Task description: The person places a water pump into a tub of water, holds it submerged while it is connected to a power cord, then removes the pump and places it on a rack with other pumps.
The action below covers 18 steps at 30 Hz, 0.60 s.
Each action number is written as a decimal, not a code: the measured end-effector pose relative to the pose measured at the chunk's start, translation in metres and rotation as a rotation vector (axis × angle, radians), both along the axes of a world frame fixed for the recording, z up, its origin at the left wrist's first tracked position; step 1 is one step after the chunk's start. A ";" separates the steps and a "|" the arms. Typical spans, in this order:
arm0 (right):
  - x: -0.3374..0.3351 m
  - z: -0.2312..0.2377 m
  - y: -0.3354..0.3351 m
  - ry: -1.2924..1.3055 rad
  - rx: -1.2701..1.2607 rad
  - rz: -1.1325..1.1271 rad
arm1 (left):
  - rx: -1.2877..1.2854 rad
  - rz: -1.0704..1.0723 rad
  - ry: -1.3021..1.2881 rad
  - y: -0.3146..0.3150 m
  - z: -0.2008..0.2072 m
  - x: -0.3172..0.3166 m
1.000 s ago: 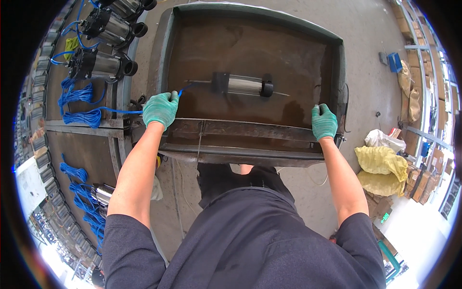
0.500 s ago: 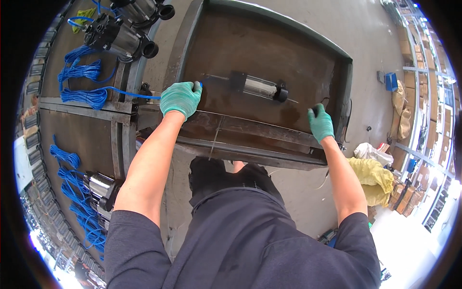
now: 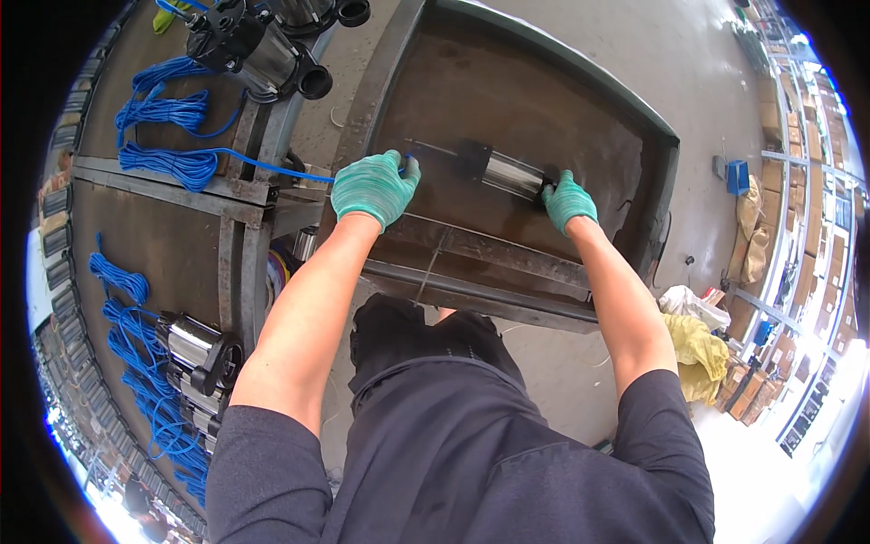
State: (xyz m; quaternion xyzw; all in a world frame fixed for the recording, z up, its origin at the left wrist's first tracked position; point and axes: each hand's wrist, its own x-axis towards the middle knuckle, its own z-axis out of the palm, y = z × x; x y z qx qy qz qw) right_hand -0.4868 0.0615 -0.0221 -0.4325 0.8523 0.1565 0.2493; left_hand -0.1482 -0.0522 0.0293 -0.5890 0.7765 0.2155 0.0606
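A silver cylindrical pump (image 3: 515, 174) with black ends lies in a rectangular metal tank (image 3: 672, 186) of brownish water. A thin rod (image 3: 433, 147) sticks out beyond its left end. My right hand (image 3: 571, 201), in a green glove, is closed on the pump's black right end; its fingertips are partly hidden. At the tank's near left side, my gloved left hand (image 3: 373, 189) is closed around a blue cable (image 3: 276, 169), which runs left to a coiled bundle on the bench. A short bit of blue shows at its fingertips.
More pumps with black ends (image 3: 263, 54) stand at the upper left, beside blue cable coils (image 3: 163, 113). Another silver pump (image 3: 195, 349) lies on the lower left bench (image 3: 168, 254). Yellow sacking (image 3: 698, 354) and shelves of cartons (image 3: 770, 181) are on the right.
My right hand has moved left from the tank's right side to the pump's black end. My left hand still holds the cable. The whole view has shifted slightly.
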 end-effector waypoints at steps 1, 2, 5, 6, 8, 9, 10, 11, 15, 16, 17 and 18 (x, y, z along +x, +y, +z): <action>-0.002 -0.003 0.000 0.010 -0.020 -0.007 | 0.009 0.003 0.019 0.000 0.002 0.000; -0.001 -0.003 -0.002 0.010 -0.020 -0.005 | 0.008 0.005 0.019 0.000 0.003 0.000; 0.003 -0.002 -0.008 0.004 -0.010 -0.026 | 0.040 -0.004 0.005 -0.002 0.007 0.002; 0.004 -0.003 -0.009 0.012 -0.017 -0.033 | 0.038 -0.005 0.005 -0.002 0.005 0.003; 0.006 -0.003 -0.012 0.020 -0.028 -0.040 | 0.038 -0.005 0.015 -0.002 0.002 0.005; 0.007 -0.002 -0.015 0.045 -0.032 -0.059 | 0.035 -0.009 0.025 -0.001 0.003 0.006; 0.008 -0.002 -0.016 0.070 -0.035 -0.079 | 0.033 -0.010 0.025 -0.001 0.002 0.006; 0.007 0.002 -0.019 0.073 -0.042 -0.078 | 0.007 -0.004 0.048 -0.001 0.001 0.006; 0.007 0.036 -0.027 0.098 0.001 -0.051 | -0.046 0.023 0.122 0.003 0.003 0.008; 0.008 0.050 -0.028 0.105 0.010 -0.045 | -0.054 0.021 0.128 0.001 0.002 0.008; 0.005 0.065 -0.027 0.104 -0.001 -0.021 | -0.064 0.060 0.171 0.002 0.001 0.010; 0.010 0.093 -0.026 0.110 -0.032 0.000 | -0.087 0.100 0.218 0.000 0.003 0.013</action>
